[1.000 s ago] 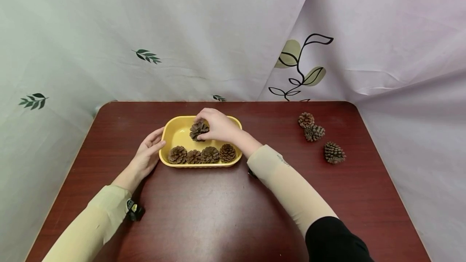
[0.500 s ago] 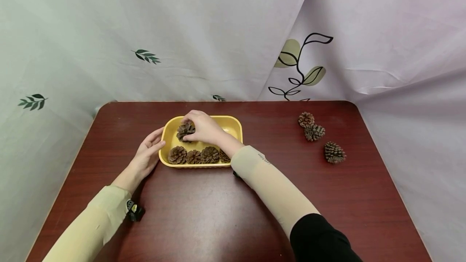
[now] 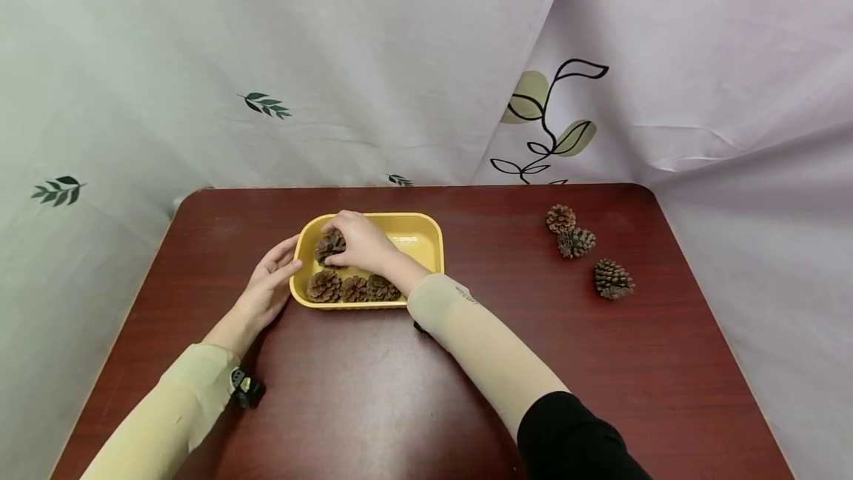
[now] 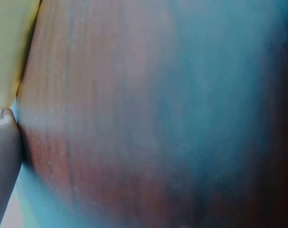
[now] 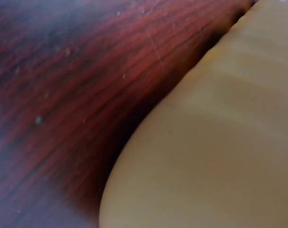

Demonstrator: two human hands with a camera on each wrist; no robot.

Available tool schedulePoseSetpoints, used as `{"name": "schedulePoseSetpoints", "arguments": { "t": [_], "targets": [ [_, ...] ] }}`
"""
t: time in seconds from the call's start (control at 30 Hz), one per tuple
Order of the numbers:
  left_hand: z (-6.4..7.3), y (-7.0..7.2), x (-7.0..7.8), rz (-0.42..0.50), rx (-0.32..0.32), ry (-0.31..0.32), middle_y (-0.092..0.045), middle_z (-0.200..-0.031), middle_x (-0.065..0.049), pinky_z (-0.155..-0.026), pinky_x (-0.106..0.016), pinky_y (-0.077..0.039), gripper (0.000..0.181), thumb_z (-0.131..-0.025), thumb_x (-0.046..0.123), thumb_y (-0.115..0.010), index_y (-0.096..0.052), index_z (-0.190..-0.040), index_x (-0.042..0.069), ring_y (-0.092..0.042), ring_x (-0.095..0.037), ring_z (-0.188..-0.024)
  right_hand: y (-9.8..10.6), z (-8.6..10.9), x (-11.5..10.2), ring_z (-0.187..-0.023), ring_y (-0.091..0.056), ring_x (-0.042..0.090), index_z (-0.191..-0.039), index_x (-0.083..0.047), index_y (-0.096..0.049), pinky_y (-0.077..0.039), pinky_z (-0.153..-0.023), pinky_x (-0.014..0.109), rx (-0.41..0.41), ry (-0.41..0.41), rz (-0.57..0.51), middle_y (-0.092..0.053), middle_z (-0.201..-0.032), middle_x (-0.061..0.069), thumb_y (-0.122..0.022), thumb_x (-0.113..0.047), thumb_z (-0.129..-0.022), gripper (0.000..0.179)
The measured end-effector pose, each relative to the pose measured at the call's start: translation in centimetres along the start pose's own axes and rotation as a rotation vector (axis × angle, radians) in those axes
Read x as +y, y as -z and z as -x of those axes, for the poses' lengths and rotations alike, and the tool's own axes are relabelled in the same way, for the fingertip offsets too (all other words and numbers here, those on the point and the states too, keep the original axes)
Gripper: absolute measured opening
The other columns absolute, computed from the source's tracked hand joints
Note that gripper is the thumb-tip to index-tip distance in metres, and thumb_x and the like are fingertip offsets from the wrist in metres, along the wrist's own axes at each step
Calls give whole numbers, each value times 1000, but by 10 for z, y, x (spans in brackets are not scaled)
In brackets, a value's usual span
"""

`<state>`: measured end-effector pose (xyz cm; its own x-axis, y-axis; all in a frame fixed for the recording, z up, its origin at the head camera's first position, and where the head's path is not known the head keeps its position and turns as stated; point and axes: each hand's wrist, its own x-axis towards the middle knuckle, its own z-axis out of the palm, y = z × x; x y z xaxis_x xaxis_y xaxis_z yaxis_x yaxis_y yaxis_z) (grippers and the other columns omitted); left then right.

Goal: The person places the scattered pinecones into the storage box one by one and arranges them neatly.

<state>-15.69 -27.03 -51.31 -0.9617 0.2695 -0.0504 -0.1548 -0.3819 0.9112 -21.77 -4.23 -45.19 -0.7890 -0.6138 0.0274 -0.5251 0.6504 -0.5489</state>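
In the head view, a yellow tray (image 3: 418, 243) with rounded corners stands on the table. My right hand (image 3: 365, 244) holds a brown pine cone (image 3: 329, 249) between thumb and fingers, low inside the tray's back left part. A row of pine cones (image 3: 355, 289) lies along the tray's near side, its right end covered by my right wrist. My left hand (image 3: 265, 287) touches the tray's left end, thumb at the rim and fingers extended along the outside. The left wrist view catches only part of that hand (image 4: 4, 147) beside the tray wall (image 4: 8, 52); the right wrist view has the tray wall (image 5: 205, 152) up close.
Two pine cones (image 3: 575, 243) touch each other at the table's back right, and a third (image 3: 613, 279) lies nearer. The dark red table (image 3: 373, 391) reaches back to a pale patterned cloth (image 3: 373, 58). Small black devices (image 3: 246, 388) sit at the wrists.
My right hand has carried the pine cone leftward across the tray and then lower. My right forearm now hides the right-hand cone of the row. The left hand stays put.
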Motion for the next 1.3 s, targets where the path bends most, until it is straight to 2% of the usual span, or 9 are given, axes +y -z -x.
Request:
{"name": "schedulePoseSetpoints", "arguments": {
  "t": [0.23, 0.57, 0.9, 1.17, 1.3],
  "targets": [
    [1, 1, -1, -12, 2, -2, -71, -134, 12, -100, -19, -56, 45, -109, -4, -45, -63, -137, 26, -67, -2, -121, -5, -2, -2, -141, -56, 18, -139, -12, -66, -40, -123, 28, -44, 26, 41, -66, -143, 1, -84, -33, -94, 54],
    [4, 1, -3, -12, -5, -3, -73, -132, 11, -99, -20, -57, 45, -109, -4, -44, -63, -137, 27, -69, -3, -118, 0, 5, 3, -141, -57, 20, -147, -10, -60, -42, -122, 29, -80, 53, 20, -63, -150, 4, -83, -33, -94, 62],
    [2, -2, -4, -1, 16, -21, -72, -134, 10, -100, -20, -57, 45, -108, -5, -47, -65, -136, 25, -69, -4, -118, 26, 23, 9, -134, -60, 20, -147, -10, -61, -47, -118, 32, -47, 46, -46, -64, -144, 5, -84, -29, -94, 61],
    [1, -2, -2, -3, 3, -26, -72, -135, 10, -100, -20, -57, 45, -108, -5, -48, -65, -137, 25, -69, -4, -118, 50, 36, 21, -133, -61, 25, -143, -3, -63, -47, -118, 38, 16, 92, -114, -66, -140, 10, -84, -22, -94, 57],
    [2, -2, -1, -11, 5, -22, -72, -135, 11, -100, -20, -57, 45, -108, -5, -48, -65, -137, 26, -69, -3, -119, 61, 44, 27, -133, -61, 24, -143, -5, -64, -46, -120, 38, 43, 92, -97, -66, -141, 9, -83, -25, -94, 56]
  ]
}}
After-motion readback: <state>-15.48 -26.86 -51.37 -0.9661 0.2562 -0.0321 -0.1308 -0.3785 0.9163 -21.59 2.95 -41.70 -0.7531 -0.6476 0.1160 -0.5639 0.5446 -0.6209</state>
